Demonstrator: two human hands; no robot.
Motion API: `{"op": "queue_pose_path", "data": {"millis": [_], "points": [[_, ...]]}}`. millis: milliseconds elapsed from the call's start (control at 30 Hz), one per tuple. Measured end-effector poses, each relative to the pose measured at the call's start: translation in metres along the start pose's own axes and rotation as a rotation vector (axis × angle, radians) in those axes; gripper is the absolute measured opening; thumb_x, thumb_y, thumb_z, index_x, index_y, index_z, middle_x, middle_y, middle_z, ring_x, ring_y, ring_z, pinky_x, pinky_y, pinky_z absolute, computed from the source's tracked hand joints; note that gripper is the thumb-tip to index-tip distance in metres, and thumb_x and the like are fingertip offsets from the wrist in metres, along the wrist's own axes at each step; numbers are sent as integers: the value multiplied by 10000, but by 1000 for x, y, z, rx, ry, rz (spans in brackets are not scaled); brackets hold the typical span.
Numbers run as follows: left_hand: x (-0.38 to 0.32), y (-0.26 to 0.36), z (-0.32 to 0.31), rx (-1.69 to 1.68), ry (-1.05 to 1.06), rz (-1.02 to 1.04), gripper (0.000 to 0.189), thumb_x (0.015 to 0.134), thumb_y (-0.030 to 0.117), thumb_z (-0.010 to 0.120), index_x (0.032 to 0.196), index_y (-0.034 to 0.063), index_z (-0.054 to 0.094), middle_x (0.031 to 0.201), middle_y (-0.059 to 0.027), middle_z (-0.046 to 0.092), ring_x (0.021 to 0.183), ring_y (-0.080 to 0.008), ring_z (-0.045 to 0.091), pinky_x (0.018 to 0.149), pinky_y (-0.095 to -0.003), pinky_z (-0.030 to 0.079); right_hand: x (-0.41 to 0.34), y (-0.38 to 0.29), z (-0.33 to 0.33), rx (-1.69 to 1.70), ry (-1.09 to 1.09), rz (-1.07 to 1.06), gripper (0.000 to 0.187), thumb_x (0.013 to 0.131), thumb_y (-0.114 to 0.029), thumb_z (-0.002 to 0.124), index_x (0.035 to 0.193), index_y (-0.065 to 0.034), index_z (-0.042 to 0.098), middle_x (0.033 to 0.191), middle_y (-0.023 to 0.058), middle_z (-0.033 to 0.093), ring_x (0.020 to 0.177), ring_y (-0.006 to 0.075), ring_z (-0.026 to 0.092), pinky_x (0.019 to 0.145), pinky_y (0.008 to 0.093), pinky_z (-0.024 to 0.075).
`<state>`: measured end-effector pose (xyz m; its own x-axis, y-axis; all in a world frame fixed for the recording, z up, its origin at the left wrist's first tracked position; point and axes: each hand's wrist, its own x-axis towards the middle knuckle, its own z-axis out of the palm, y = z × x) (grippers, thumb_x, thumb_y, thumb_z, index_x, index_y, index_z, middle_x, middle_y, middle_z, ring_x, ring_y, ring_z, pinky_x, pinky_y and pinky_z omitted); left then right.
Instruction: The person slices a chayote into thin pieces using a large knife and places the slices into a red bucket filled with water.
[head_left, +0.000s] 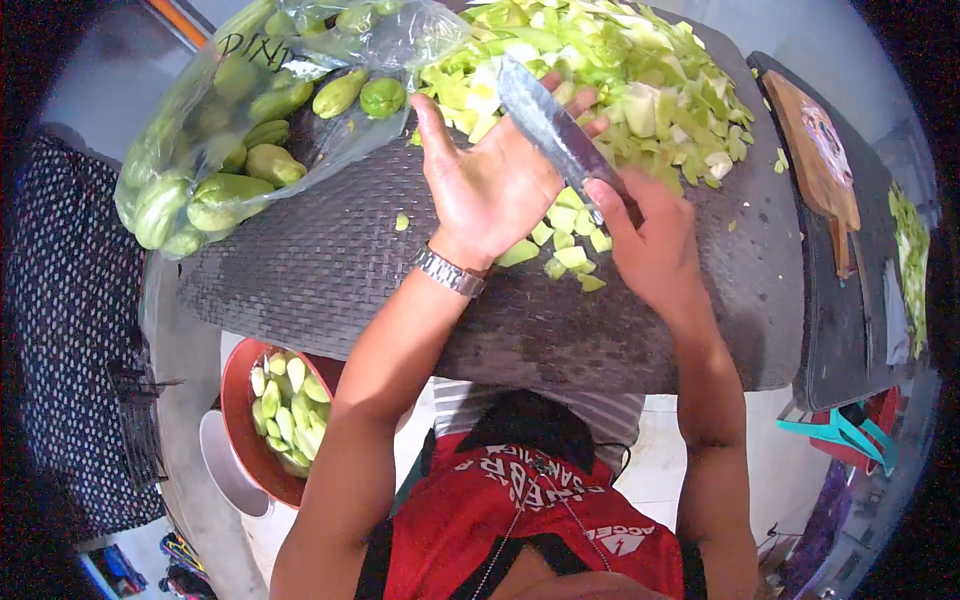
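My right hand (656, 244) grips a kitchen knife (551, 124) by its handle, the blade slanting up to the left. The blade crosses in front of the fingers of my left hand (491, 184); whether they touch, I cannot tell. That palm is turned up, thumb spread away from the fingers, nothing in it. Small cut chayote pieces (570, 232) lie on the dark woven-textured table (337, 247) between my hands. Beyond them rises a large heap of pale green cut chayote (637, 82). At the upper left, a clear plastic bag (360, 161) holds several whole chayotes (232, 201).
Below the table's left edge, a reddish basin (236, 420) contains peeled chayote pieces (289, 420). A pale bucket (225, 472) stands beneath it. To the right, a wooden cutting board (806, 142) rests on another dark surface (832, 322). A turquoise-handled item (832, 431) hangs low right.
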<state>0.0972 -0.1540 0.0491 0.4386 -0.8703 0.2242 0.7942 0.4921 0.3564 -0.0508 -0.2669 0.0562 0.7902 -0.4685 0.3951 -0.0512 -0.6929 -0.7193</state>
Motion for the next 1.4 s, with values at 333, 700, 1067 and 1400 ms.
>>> {"op": "queue_pose_path", "data": {"millis": [333,700,1067,1400], "points": [[2,7,-2,50,45,107,1355,741,945,506,1617,-21,136,1649,-333,187,1503,-525,246,1255,-591,170,-4,3,6,-108,-46,51,308,1008,-296,642,896,-10,624,763,244,644,721,475,641,642,516,484],[-1,12,-5,27,78,85,1310,787,935,450,1599,-55,169,1646,-324,217,1501,-522,254,1248,-604,179,-7,-10,4,-61,-167,117,349,1005,-299,653,850,10,597,714,243,610,670,449,626,618,499,467],[0,11,-4,40,75,121,1328,779,937,463,1599,-60,151,1637,-344,212,1493,-534,259,1235,-643,167,-10,-6,11,-89,-150,62,339,1007,-297,645,851,1,605,728,238,621,681,468,621,617,516,467],[-2,10,-4,29,112,87,1326,772,968,400,1574,-73,217,1627,-352,226,1485,-534,278,1200,-701,183,-9,-7,8,-89,-171,15,320,996,-292,654,859,-6,609,745,239,622,695,464,631,622,510,472]]}}
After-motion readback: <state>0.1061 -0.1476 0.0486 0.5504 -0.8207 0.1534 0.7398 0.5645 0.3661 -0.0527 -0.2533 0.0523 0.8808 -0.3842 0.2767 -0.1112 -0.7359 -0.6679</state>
